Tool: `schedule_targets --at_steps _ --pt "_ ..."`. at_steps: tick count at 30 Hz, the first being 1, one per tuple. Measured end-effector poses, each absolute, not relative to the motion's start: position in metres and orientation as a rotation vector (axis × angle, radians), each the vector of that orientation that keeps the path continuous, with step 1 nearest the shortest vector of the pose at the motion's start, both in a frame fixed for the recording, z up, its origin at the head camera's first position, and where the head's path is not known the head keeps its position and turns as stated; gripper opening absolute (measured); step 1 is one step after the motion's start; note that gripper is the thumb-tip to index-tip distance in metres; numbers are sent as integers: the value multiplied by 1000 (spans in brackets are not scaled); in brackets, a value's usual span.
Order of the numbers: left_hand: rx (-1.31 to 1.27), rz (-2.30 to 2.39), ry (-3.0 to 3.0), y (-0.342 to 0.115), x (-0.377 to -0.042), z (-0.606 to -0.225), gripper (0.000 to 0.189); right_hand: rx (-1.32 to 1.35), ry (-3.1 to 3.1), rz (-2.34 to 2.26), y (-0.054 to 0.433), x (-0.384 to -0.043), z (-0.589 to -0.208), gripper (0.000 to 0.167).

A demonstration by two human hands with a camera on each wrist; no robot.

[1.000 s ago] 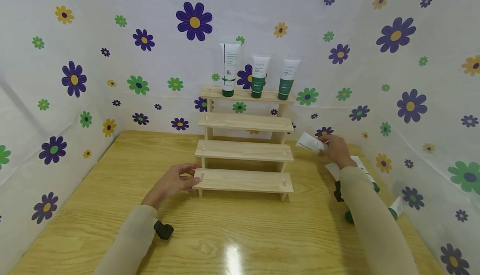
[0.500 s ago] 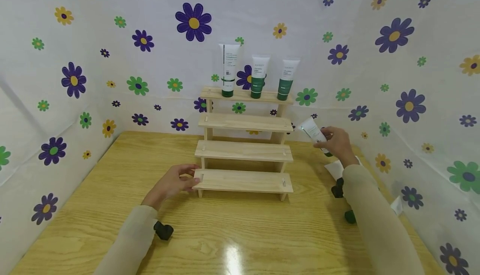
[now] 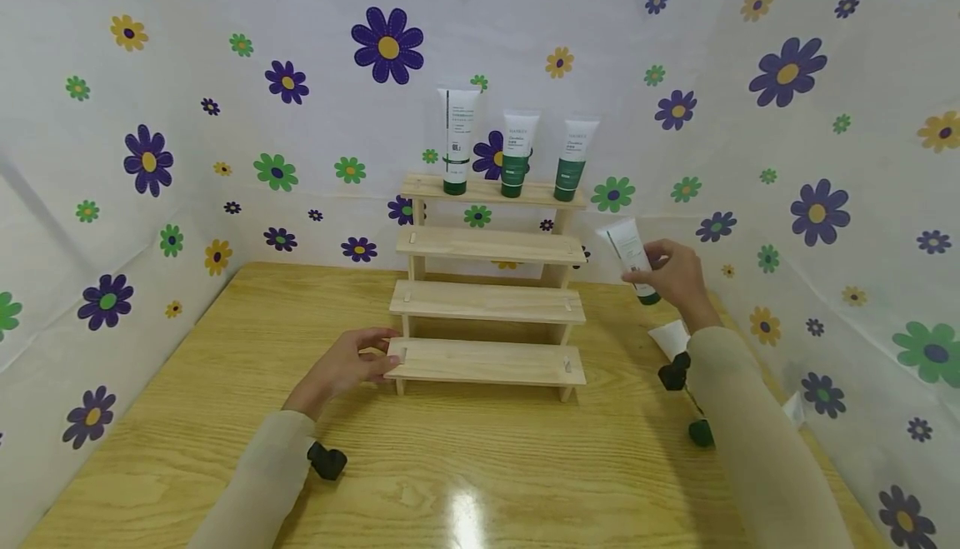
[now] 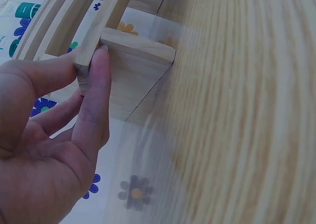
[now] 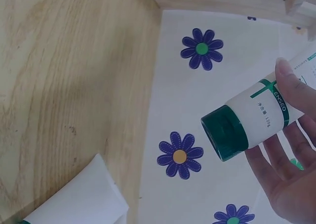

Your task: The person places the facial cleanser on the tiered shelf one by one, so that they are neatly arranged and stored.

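A wooden four-step display rack (image 3: 487, 302) stands on the table. My left hand (image 3: 347, 368) pinches the left end of its lowest shelf; the left wrist view shows thumb and fingers on either side of the board's end (image 4: 89, 61). To the right of the rack, my right hand (image 3: 675, 276) grips a white squeeze tube (image 3: 630, 256) with a dark green cap (image 5: 224, 132). The tube is raised off the table and tilted, cap down. On the top shelf three white-and-green tubes stand upright on their caps: a taller one (image 3: 459, 137), then two shorter ones (image 3: 517, 153) (image 3: 574, 157).
More tubes lie on the table at the right, partly hidden by the right forearm: a white tube end (image 3: 670, 339), a green cap (image 3: 701, 433) and another white end (image 3: 793, 409). Flower-printed cloth (image 3: 315, 128) rises behind and at both sides of the wooden table (image 3: 420, 466).
My right hand has lifted the tube and turned it from nearly flat to more upright, cap down. The left hand stays on the rack.
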State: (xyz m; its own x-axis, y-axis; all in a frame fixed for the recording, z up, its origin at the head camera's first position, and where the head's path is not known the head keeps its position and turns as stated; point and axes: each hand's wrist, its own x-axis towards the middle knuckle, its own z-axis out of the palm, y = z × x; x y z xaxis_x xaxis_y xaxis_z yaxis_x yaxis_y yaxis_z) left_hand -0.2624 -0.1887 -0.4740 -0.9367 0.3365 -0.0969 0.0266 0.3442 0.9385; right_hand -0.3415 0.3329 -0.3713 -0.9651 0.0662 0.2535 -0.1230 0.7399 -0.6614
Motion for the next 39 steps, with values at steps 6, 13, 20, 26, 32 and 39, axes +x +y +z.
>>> schedule_targets --at_steps 6,13,20,26,32,39 --pt "338 1627 2333 -189 -263 -475 55 -14 -2667 1114 327 -337 -360 60" --pt "339 1638 2323 -190 -263 -475 56 -8 -2632 1139 319 -332 -347 61" --pt "328 1628 2335 -189 -262 -474 57 -52 -2609 1166 307 -327 -335 63" --pt "328 1626 2338 -188 -262 -474 57 -103 -2585 1227 300 -328 -327 66" --pt "326 1622 2340 -188 -263 -474 57 -127 -2560 1233 292 -328 -320 68" --pt "318 1617 2347 -188 -262 -475 56 -118 -2518 1268 285 -327 -316 66"
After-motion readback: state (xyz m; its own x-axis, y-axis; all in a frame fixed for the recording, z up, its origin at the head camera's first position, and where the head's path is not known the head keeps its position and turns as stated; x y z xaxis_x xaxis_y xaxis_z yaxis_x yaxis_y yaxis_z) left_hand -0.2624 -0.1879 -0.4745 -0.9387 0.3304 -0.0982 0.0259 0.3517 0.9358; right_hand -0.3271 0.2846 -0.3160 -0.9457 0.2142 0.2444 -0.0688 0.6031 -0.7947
